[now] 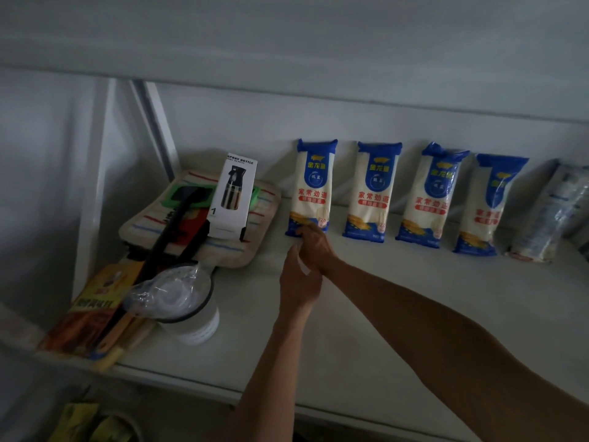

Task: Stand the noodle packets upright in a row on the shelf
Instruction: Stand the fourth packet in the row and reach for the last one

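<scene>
Packets [311, 188] look light, stiff, slippery; we pinch bottom edge with right hand [314, 242], left hand [299, 282] loose beside it.

Both bare forearms reach forward and meet ahead. The left hand [299, 279] is raised, palm turned toward the right, fingers [294, 250] loosely extended. The right hand [315, 244] crosses just behind it, fingers curled downward.
</scene>
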Motion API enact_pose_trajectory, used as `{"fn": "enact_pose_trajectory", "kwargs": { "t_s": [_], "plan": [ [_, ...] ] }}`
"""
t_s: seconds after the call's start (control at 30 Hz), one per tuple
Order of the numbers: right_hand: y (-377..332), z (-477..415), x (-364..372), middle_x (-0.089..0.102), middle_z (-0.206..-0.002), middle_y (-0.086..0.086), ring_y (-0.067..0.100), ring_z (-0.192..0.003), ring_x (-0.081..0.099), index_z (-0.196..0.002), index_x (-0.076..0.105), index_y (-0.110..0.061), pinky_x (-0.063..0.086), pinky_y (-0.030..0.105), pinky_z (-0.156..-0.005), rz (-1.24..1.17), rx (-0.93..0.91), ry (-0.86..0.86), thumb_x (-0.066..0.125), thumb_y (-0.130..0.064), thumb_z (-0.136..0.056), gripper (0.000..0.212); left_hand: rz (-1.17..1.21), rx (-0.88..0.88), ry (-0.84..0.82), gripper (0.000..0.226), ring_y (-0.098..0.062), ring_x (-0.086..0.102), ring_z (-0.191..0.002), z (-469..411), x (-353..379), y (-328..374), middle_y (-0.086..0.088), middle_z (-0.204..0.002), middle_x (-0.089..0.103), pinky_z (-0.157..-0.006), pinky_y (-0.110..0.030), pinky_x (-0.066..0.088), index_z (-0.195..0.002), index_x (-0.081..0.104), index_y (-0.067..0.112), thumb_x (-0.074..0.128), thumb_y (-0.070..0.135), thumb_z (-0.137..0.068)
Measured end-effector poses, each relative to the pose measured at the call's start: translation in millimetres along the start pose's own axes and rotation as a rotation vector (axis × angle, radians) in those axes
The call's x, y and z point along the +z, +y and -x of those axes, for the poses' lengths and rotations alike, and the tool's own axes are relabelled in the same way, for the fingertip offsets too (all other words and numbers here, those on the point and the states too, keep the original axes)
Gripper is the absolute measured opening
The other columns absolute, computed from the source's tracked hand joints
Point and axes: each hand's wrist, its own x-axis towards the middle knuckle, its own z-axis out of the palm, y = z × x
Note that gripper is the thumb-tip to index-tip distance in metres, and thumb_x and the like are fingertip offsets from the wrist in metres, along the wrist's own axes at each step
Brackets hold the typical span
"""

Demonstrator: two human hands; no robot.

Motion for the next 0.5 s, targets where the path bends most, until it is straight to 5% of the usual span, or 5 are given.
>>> {"fn": "enact_pose_trajectory", "kwargs": {
  "t_s": [0.23, 0.37, 0.5],
  "plan": [
    [-14, -4, -17, 0.043, -0.143, 0.022, 0.038, -0.126, 0.048, -0.133, 0.05, 0.006, 0.042, 0.037, -0.104, 0.054, 0.024, -0.192, 0.054, -0.008, -0.092, 0.043, -0.044, -0.081, -0.029, 0.069, -0.026, 0.054, -0.131, -1, 1, -10, -0.006, -0.144, 0.055, -0.106, -0.04, 0.046, -0.153, 0.031, 0.024, 0.058, 0.012, -0.09],
    [-23, 22, -36, 0.05, -0.139, 0.02, 0.032, -0.122, 0.053, -0.144, 0.037, -0.005, 0.045, 0.034, -0.096, -0.014, 0.131, -0.294, 0.048, -0.012, -0.096, 0.05, -0.061, -0.069, -0.036, 0.069, -0.026, 0.053, -0.133, -1, 6, -1, -0.009, -0.147, 0.053, -0.101, -0.031, 0.043, -0.155, 0.029, 0.019, 0.061, 0.018, -0.094],
    [10, 63, -74, 0.047, -0.147, 0.01, 0.024, -0.124, 0.055, -0.148, 0.041, -0.02, 0.045, 0.021, -0.087, -0.215, 0.283, -0.177, 0.051, -0.005, -0.092, 0.059, -0.19, -0.039, -0.122, 0.064, -0.024, 0.046, -0.139, 9, 21, 7, -0.006, -0.157, 0.042, -0.1, -0.028, 0.04, -0.156, 0.027, 0.02, 0.054, 0.017, -0.099]
  ]
}}
